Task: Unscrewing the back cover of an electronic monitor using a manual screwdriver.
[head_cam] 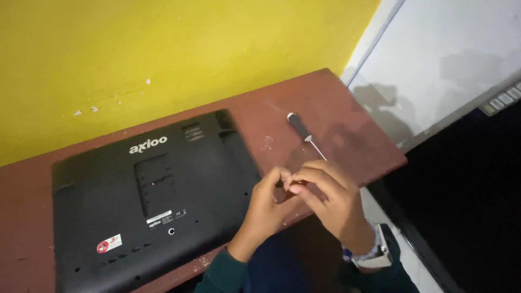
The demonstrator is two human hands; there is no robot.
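My left hand (267,209) and my right hand (332,195) meet fingertip to fingertip above the front edge of a reddish-brown table (336,108). Their fingers pinch together around something very small, too tiny to identify. A black flat monitor (152,201) lies face down on the table, just left of my left hand, its back panel up with vents, labels and a round port. A screwdriver (305,134) with a black handle and thin metal shaft lies on the table just beyond my hands, untouched.
A yellow wall (163,49) runs behind the table. To the right are a white wall (445,59) and a dark panel (472,206). My right wrist wears a watch (374,255). Both sleeves are dark green.
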